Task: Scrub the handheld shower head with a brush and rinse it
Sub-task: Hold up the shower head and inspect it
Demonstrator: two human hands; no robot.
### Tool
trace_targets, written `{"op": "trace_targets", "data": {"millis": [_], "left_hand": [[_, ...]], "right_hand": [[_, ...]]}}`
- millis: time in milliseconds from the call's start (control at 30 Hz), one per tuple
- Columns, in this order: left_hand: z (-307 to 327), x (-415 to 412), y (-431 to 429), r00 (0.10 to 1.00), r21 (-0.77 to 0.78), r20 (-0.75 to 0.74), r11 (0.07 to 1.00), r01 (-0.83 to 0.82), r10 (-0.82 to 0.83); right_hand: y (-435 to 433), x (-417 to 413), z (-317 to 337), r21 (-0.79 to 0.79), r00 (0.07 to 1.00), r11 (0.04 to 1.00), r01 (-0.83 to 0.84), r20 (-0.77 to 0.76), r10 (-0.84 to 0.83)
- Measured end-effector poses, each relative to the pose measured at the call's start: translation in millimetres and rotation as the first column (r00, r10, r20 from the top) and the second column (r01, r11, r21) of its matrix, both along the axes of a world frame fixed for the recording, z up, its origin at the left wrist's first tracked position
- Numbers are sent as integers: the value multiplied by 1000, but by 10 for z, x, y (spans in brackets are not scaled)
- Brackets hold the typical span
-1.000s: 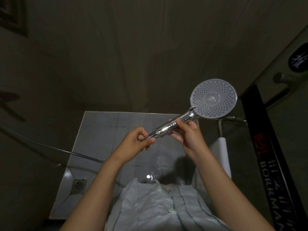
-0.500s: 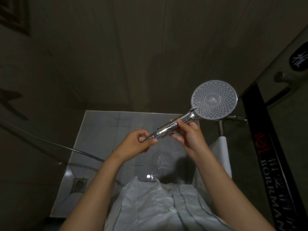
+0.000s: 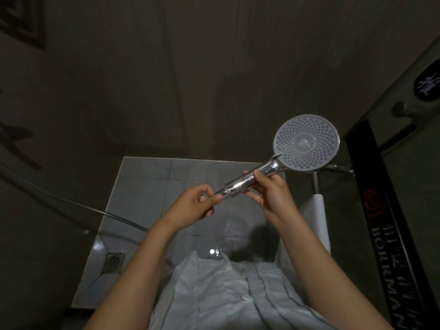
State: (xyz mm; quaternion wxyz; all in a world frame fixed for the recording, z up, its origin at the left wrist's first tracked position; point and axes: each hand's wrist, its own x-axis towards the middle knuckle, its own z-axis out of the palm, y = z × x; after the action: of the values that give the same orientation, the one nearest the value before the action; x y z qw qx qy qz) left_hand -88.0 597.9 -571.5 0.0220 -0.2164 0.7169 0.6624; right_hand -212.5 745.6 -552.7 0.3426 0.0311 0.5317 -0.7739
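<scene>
1. The left hand (image 3: pixel 195 206) pinches the bottom end of the chrome handle (image 3: pixel 240 184), fingers curled.
2. The right hand (image 3: pixel 271 196) grips the handle higher up.
3. The shower head (image 3: pixel 306 142), held in the air, faces the camera.
4. The tiled floor (image 3: pixel 147 186) and drain (image 3: pixel 115 262) lie below.

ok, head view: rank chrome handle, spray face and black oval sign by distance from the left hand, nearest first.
1. chrome handle: its lower end is pinched by the left hand.
2. spray face: up and to the right.
3. black oval sign: far right edge, upper corner.
</scene>
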Motion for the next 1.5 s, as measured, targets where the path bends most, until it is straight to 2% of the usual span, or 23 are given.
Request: {"op": "trace_targets", "data": {"millis": [367,667,867,1067,1167,1333,1500], "left_hand": [[-7,-6,5,998,22,39,999,-48,47],[44,1,24,1000,29,-13,999,-22,22],[45,4,13,999,-22,25,999,26,-25],[93,-4,39,997,30,75,999,15,-18],[58,1,26,997,-6,81,1000,7,-7],[9,-1,50,999,28,-13,999,-37,38],[39,-20,46,997,-27,-59,998,-56,55]], "right_hand": [[-11,2,16,-10,1000,1000,-25,-13,25],[-4,-19,12,11,1000,1000,-13,-12,13],[1,-16,26,-4,1000,1000,-10,-1,10],[-7,-12,24,1,1000,1000,-7,-1,7],[-10,-11,24,0,1000,1000,-8,-13,8],[-14,-37,21,7,1000,1000,-8,-19,8],[-7,-56,6,16,1000,1000,2,-12,-2]]}}
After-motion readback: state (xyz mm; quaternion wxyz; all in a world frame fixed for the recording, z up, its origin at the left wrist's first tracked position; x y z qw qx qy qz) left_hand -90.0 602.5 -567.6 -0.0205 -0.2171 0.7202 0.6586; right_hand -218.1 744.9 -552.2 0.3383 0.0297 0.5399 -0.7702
